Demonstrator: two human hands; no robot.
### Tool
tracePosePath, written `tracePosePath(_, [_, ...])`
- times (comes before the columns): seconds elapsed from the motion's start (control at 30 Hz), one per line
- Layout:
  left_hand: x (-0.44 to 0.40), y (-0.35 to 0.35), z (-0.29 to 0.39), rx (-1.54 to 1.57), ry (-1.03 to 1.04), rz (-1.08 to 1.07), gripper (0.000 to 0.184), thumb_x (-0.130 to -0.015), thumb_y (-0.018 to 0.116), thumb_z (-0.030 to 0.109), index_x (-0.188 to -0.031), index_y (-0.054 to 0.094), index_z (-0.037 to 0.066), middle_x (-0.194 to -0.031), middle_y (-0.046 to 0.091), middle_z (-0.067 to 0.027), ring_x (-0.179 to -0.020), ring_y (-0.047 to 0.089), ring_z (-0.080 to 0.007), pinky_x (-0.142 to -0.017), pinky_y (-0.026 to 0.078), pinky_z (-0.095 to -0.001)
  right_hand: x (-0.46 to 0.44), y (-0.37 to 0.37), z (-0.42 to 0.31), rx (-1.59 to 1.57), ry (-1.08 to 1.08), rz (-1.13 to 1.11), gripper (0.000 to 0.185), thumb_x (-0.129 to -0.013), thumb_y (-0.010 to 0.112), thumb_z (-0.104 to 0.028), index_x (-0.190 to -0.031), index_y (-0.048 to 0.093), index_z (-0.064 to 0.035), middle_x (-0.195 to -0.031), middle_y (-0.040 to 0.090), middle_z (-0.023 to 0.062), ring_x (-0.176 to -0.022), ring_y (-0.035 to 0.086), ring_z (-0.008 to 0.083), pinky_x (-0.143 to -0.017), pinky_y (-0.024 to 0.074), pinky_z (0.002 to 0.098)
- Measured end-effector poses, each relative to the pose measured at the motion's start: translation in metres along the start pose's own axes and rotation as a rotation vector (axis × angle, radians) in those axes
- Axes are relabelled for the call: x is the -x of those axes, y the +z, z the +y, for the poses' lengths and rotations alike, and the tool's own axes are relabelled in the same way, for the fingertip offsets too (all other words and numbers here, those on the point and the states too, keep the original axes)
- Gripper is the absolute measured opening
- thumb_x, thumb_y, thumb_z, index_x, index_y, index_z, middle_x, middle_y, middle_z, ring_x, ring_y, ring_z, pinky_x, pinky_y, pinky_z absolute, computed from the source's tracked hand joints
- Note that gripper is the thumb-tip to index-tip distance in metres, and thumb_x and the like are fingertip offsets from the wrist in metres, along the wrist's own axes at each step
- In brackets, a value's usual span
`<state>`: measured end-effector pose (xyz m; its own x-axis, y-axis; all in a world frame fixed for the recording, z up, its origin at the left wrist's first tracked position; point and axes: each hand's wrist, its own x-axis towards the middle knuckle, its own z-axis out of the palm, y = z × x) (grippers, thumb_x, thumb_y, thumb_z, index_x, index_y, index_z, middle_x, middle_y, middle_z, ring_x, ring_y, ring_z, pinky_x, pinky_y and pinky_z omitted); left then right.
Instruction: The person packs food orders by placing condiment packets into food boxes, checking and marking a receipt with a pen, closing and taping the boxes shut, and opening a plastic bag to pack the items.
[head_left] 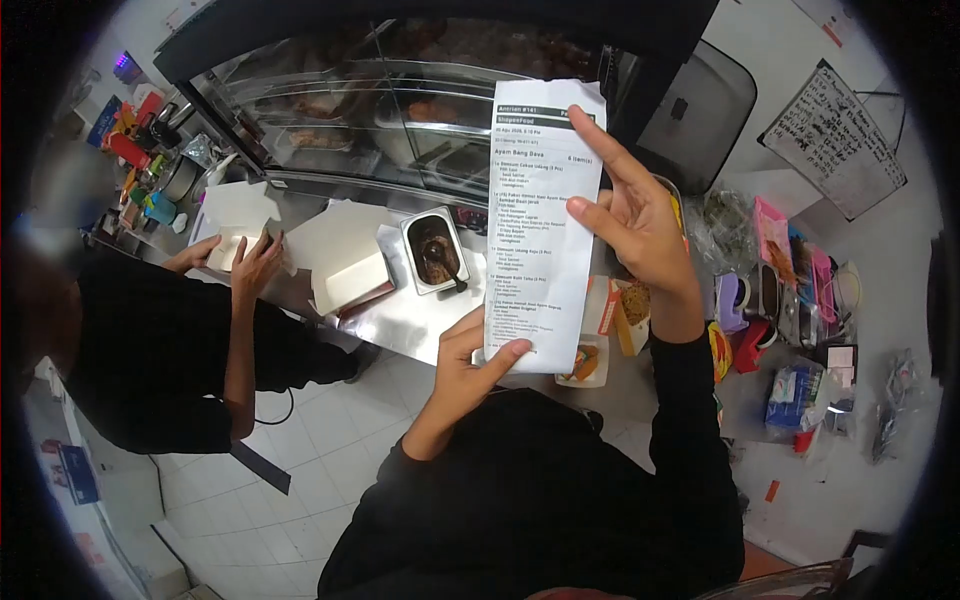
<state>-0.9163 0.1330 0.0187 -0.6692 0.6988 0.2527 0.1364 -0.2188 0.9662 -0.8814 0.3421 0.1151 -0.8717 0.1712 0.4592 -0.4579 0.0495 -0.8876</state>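
Observation:
A long printed order receipt (535, 240) is held upright in front of me, its text facing the camera. Its lower left edge is gripped by my left hand (468, 368), thumb across the front. On the upper right edge, my right hand (640, 225) grips the paper, with thumb and forefinger on the printed side and the other fingers out of sight behind it. Partly covered by the paper's bottom is a small white food tray (597, 372). Just left of the receipt, a metal pan (436, 250) holds dark sauce and a black-handled utensil.
A co-worker (150, 340) at the left handles an open white carton (230, 240). Another open carton (345, 262) stands on the metal counter. Behind is a glass display case (390, 110) with food. Tape dispensers (733, 300) and plastic bags (728, 228) crowd the right.

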Motion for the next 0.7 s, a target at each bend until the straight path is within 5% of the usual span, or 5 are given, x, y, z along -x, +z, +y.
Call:
tracePosePath(0.4, [0.0028, 0.0018, 0.003, -0.063, 0.036, -0.033, 0.029, -0.07, 0.076, 0.01, -0.097, 0.068, 0.0, -0.105, 0.064, -0.0129, -0.095, 0.06, -0.02, -0.083, 0.045, -0.0298, 0.0014, -0.0078, 0.0069, 0.077, -0.02, 0.017, 0.062, -0.083, 0.053, 0.007, -0.139, 0.033, -0.006, -0.136, 0.041, 0.0135, -0.089, 0.058, 0.0093, -0.06, 0.0446, 0.0172])
tracePosePath(0.57, [0.0038, 0.0027, 0.0018, -0.066, 0.052, -0.049, 0.032, -0.069, 0.077, 0.01, -0.098, 0.068, 0.0, -0.105, 0.064, -0.0126, -0.096, 0.06, -0.02, -0.083, 0.045, -0.0299, 0.0035, -0.0082, 0.0057, 0.07, -0.01, 0.017, 0.061, -0.083, 0.054, 0.007, -0.139, 0.034, -0.0062, -0.135, 0.042, 0.0147, -0.093, 0.059, 0.0114, -0.066, 0.0474, 0.0184])
tracePosePath(0.7, [0.004, 0.0038, 0.0004, -0.057, 0.067, -0.064, 0.032, -0.068, 0.078, 0.01, -0.097, 0.068, 0.0, -0.105, 0.064, -0.0126, -0.095, 0.06, -0.0201, -0.082, 0.045, -0.03, 0.0033, -0.0072, 0.004, 0.053, -0.022, 0.017, 0.059, -0.082, 0.053, 0.007, -0.138, 0.034, -0.0024, -0.138, 0.038, 0.0153, -0.107, 0.053, 0.0152, -0.083, 0.046, 0.024])
